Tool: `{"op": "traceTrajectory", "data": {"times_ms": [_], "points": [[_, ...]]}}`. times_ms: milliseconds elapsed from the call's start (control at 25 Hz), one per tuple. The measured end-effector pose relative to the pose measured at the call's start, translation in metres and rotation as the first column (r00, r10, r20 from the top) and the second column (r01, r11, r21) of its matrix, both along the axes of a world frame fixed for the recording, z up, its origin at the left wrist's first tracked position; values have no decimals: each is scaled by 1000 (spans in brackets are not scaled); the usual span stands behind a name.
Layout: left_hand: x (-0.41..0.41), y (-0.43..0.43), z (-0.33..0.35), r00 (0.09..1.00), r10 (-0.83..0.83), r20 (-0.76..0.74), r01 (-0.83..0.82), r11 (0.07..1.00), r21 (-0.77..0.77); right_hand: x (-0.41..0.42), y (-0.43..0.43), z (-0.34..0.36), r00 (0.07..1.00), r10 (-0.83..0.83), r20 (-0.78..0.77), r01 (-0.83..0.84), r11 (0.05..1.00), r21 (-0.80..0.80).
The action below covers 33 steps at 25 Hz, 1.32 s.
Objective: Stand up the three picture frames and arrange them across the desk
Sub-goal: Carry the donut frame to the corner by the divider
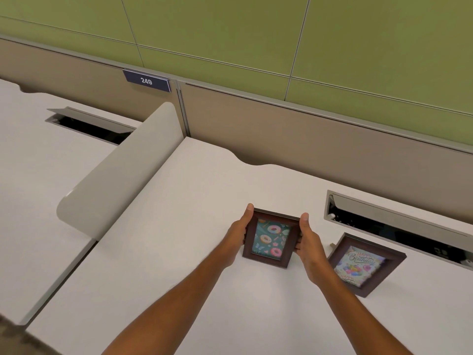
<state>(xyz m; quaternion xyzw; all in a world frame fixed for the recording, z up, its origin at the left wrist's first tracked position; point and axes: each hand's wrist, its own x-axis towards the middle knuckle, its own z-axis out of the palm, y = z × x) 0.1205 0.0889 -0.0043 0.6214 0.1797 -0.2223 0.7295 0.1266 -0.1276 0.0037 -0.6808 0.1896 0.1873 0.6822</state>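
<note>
While both hands clasp it from either side, the doughnut frame (270,238) sits upright on the desk (179,252), long axis vertical, picture facing the camera. Left hand (239,235) grips its left edge, right hand (308,242) its right edge, thumbs hooked at the top corners; both are equally near. Just right of it stands the birthday frame (366,265), apart from the hands. Two frames are visible; the third is out of sight. One cable slot (399,216) lies behind them.

A rounded beige divider panel (120,170) stands left of an open cable slot (399,226); a blue "249" sign (146,80) sits behind the divider panel, below the green wall (230,34)
</note>
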Motion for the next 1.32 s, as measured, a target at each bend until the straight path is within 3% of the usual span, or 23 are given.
{"op": "traceTrajectory", "data": {"times_ms": [600,960,1320], "points": [[87,124,32,957,252,146,-266,959,92,136,142,44,963,245,109,-248,969,12],[203,224,24,878,434,203,-462,879,121,271,253,27,931,343,127,-354,932,75],[275,277,-4,842,498,208,-527,842,116,355,316,-4,906,397,149,-408,911,55]]}}
